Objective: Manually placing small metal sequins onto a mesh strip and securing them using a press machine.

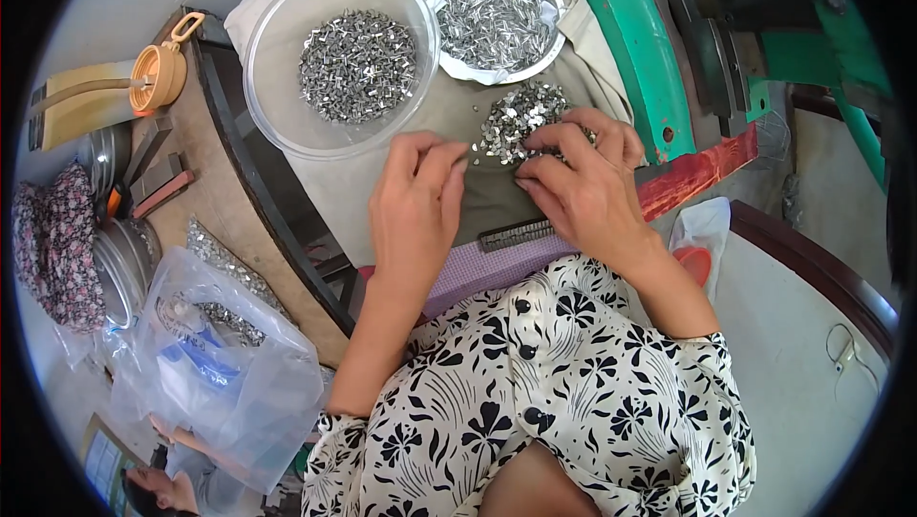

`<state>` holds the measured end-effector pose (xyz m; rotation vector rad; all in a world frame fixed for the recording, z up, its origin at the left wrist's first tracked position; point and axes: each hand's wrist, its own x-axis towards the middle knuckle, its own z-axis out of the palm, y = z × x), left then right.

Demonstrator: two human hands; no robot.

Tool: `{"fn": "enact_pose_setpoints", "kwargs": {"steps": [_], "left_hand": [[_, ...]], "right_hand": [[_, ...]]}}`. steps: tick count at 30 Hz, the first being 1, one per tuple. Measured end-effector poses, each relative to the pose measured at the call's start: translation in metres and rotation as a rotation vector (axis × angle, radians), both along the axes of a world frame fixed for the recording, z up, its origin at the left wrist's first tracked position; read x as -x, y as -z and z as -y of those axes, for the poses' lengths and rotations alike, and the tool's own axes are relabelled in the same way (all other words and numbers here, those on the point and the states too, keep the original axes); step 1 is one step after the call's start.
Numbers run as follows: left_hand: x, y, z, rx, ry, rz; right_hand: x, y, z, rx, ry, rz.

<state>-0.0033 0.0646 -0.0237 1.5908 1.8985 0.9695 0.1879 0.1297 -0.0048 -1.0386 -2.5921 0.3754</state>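
Observation:
My left hand [415,202] hovers over the grey-green cloth [611,77], its thumb and fingertips pressed together; anything between them is too small to make out. My right hand [592,178] is at the near right edge of a loose pile of small shiny flat metal pieces [516,118], fingers curled and thumb drawn close to the index finger. What it pinches, if anything, is hidden. A few loose pieces lie between the hands. Just below the right hand, a dark slotted strip [514,236] rests by a purple textured pad [492,273].
Beyond my hands stand a clear plastic tub [277,125] of short metal pieces and a lined bowl [559,44] of thin metal pins. A green machine [630,39] borders the right. At left, a wooden table [215,163] bears an orange cup [159,75] and plastic bags [277,374]; another person [196,474] is beyond.

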Motion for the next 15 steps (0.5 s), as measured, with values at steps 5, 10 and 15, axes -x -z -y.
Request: {"fn": "enact_pose_setpoints", "kwargs": {"steps": [5, 10, 15], "left_hand": [[0.001, 0.003, -0.016, 0.005, 0.089, -0.063], [0.003, 0.0, -0.013, 0.029, 0.087, -0.055], [0.003, -0.011, 0.013, 0.018, 0.057, -0.116]], "right_hand": [[-0.002, -0.007, -0.007, 0.024, 0.053, -0.046], [0.006, -0.003, -0.008, 0.03, 0.049, -0.083], [0.015, 0.001, -0.008, 0.09, 0.016, -0.09]]}}
